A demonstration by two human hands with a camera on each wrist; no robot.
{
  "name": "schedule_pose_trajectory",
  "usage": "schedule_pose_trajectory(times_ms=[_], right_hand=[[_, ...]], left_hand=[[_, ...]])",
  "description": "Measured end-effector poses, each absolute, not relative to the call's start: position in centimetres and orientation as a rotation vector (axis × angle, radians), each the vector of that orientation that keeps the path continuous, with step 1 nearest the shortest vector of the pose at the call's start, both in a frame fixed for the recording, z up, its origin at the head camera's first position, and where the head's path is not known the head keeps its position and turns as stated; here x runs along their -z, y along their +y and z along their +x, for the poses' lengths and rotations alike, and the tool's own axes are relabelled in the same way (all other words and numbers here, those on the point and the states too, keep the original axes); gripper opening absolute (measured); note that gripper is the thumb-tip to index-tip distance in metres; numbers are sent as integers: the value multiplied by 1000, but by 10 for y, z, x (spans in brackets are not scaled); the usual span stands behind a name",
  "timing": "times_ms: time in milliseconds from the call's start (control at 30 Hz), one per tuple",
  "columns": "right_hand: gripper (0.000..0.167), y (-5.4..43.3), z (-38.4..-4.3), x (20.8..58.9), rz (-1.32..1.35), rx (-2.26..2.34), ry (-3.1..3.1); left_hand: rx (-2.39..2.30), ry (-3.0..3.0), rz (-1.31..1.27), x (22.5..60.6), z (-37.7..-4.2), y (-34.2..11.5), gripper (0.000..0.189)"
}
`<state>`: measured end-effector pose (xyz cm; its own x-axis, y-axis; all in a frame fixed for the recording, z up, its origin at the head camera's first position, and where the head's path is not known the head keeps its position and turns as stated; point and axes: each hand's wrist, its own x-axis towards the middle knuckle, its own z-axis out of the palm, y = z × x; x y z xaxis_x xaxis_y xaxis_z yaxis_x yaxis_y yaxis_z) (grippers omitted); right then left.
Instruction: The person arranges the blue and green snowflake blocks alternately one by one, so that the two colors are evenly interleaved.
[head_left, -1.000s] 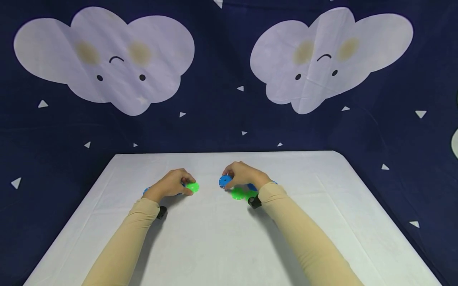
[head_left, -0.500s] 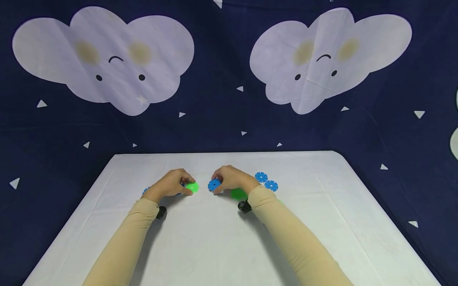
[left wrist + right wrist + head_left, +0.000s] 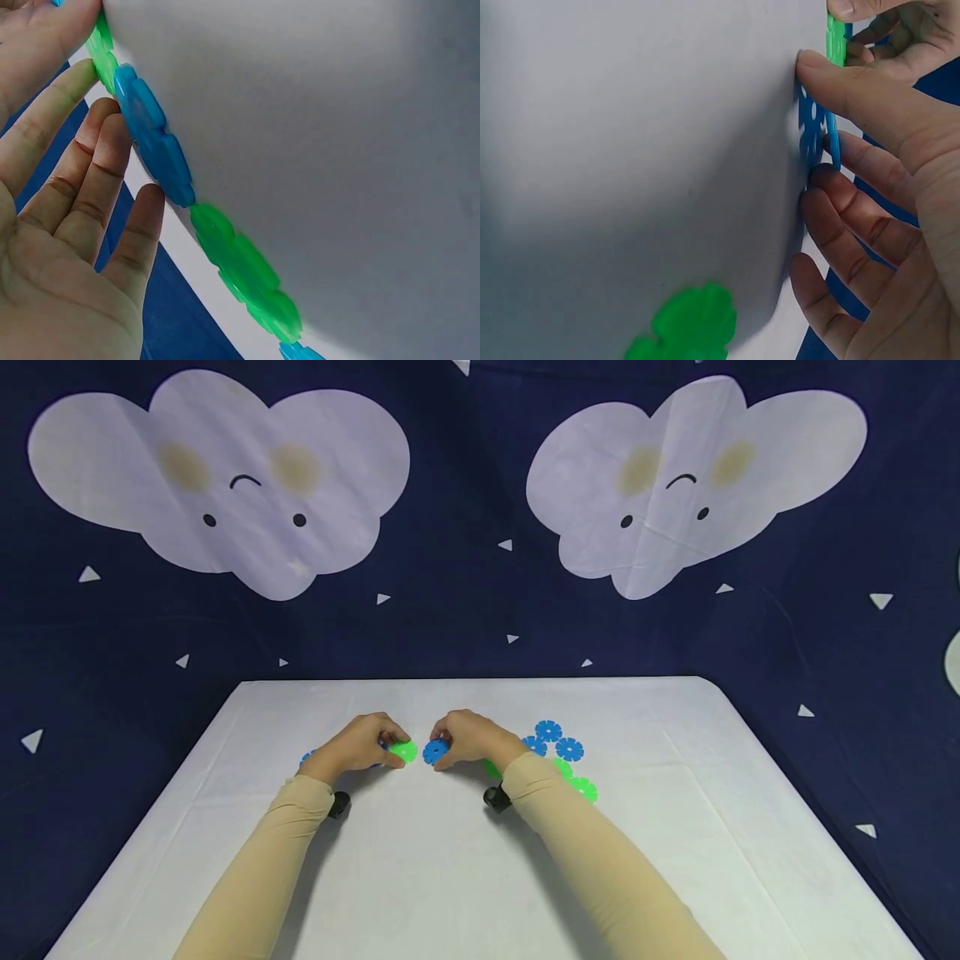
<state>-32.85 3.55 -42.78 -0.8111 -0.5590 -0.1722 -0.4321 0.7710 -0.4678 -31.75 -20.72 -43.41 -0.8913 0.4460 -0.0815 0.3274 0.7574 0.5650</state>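
Observation:
My left hand [image 3: 363, 743] pinches a green notched plastic disc [image 3: 407, 752] between thumb and fingers. In the left wrist view, a blue disc [image 3: 154, 139], another green disc [image 3: 244, 274] and a further blue one [image 3: 298, 351] follow it in a row, edges meeting. Most of that row is hidden behind the hand in the head view. My right hand [image 3: 472, 739] pinches a blue notched disc [image 3: 435, 752] by its edges, thumb on the near side. A narrow gap separates this blue disc from the green one.
Right of my right arm lie loose blue discs [image 3: 569, 749] and green discs [image 3: 582, 789] on the white tabletop [image 3: 435, 860]; the forearm partly covers some. Behind the table's far edge hangs a dark blue cloth [image 3: 450, 643] with clouds.
My right hand has carried the blue disc left, close to the green disc. More loose discs show behind the right forearm. The left hand has stayed in place.

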Motion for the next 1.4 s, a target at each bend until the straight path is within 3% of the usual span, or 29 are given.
schedule_pose_trajectory(times_ms=[1400], right_hand=[[51, 25, -321, 425, -667, 635, 2671]], left_hand=[[-836, 2743, 588, 433, -314, -206, 41]])
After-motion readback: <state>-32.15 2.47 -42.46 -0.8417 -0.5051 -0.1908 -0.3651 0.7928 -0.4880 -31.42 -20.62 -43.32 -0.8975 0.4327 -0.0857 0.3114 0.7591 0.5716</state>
